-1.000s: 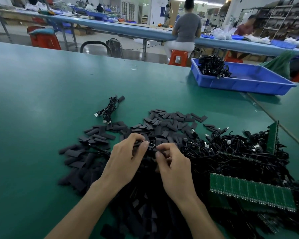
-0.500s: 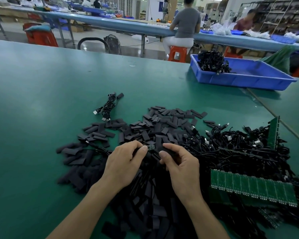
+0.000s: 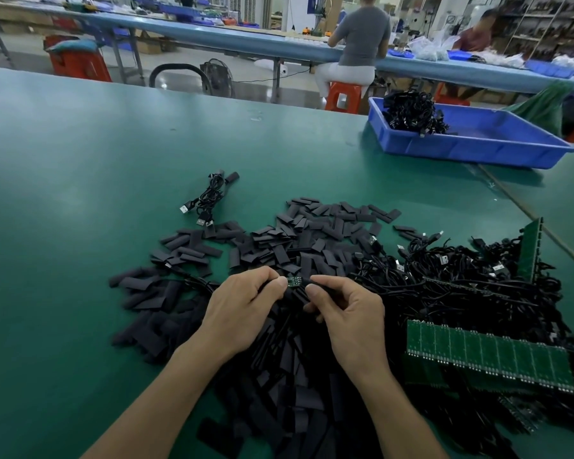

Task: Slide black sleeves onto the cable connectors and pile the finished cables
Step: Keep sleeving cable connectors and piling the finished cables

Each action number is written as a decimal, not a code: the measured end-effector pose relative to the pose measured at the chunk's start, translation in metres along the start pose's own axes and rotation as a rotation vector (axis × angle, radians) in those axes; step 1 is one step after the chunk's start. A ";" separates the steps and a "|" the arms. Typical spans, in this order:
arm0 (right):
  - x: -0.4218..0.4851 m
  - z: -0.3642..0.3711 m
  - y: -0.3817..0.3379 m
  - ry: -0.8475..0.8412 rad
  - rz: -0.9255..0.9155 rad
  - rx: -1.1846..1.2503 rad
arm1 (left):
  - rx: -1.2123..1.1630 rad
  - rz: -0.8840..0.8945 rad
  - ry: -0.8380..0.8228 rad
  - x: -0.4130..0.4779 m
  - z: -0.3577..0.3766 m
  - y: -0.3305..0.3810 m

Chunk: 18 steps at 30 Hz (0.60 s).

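Green desk [image 3: 80, 193] carries a heap of black sleeves [image 3: 312, 233]. Both forearms reach in over it, knuckles up. Left hand [image 3: 242, 313] pinches a small connector [image 3: 294, 281]; right hand [image 3: 348, 316] pinches a single sleeve [image 3: 323, 285] just beside the connector's free end.

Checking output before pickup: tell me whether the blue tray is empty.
No, the blue tray holds a heap of black cables at its left end.

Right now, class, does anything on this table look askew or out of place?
One green circuit-board strip stands on edge in the tangled black cable heap, while a similar strip lies flat.
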State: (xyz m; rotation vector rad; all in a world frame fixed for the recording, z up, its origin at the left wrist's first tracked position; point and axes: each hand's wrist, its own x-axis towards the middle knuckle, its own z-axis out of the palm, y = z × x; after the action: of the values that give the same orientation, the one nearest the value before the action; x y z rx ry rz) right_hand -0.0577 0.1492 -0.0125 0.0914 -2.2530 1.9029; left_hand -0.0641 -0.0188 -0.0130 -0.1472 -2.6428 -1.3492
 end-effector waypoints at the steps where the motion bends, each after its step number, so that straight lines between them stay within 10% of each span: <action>1: 0.000 0.000 0.000 -0.003 0.004 -0.003 | -0.002 -0.001 -0.005 0.000 0.000 0.000; 18: 0.009 -0.021 -0.012 -0.286 0.066 0.046 | -0.082 0.106 -0.121 0.004 -0.011 0.001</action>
State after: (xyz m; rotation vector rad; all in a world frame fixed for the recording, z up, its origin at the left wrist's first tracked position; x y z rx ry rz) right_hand -0.0618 0.1681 0.0043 0.3198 -2.4168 2.0932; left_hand -0.0664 -0.0269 -0.0052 -0.3861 -2.6339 -1.4575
